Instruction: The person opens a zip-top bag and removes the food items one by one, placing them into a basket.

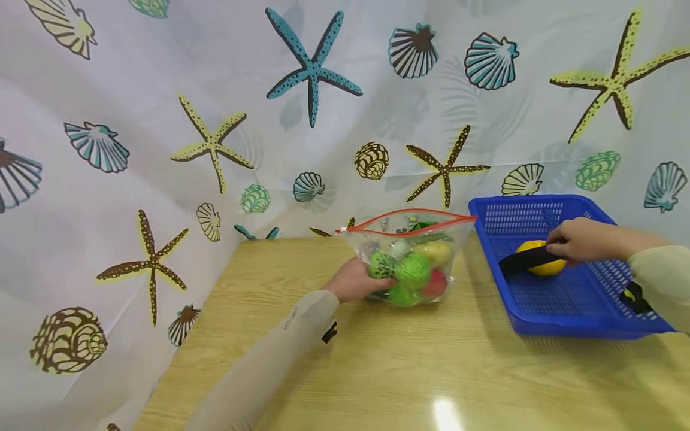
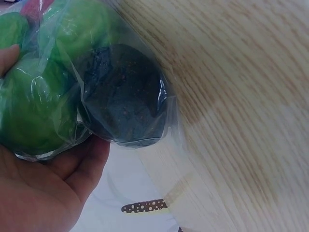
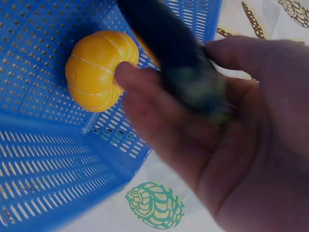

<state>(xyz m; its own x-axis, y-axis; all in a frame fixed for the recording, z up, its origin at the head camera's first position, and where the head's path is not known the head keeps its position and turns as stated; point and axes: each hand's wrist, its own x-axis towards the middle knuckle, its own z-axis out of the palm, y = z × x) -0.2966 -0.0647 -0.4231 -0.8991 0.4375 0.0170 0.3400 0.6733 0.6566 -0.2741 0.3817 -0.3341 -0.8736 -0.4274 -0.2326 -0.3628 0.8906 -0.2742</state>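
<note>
My left hand (image 1: 356, 281) grips the lower left side of a clear zip bag (image 1: 458, 239) with a red seal, its mouth parted. Through the plastic show green round pieces (image 1: 414, 270), a red one (image 1: 435, 284) and a tan one (image 1: 435, 251). A dark round piece (image 2: 123, 96) fills the bag's corner in the left wrist view. Over the blue basket (image 1: 587, 299), my right hand (image 1: 584, 239) holds a long dark eggplant (image 3: 166, 41) by its greenish stem end. Beneath it in the basket lies a yellow pumpkin (image 3: 99, 70), partly covered in the head view.
The bag and basket stand on a light wooden table (image 1: 431, 359), the basket to the right of the bag. Behind and to the left hangs a white curtain (image 1: 259, 72) printed with starfish and shells.
</note>
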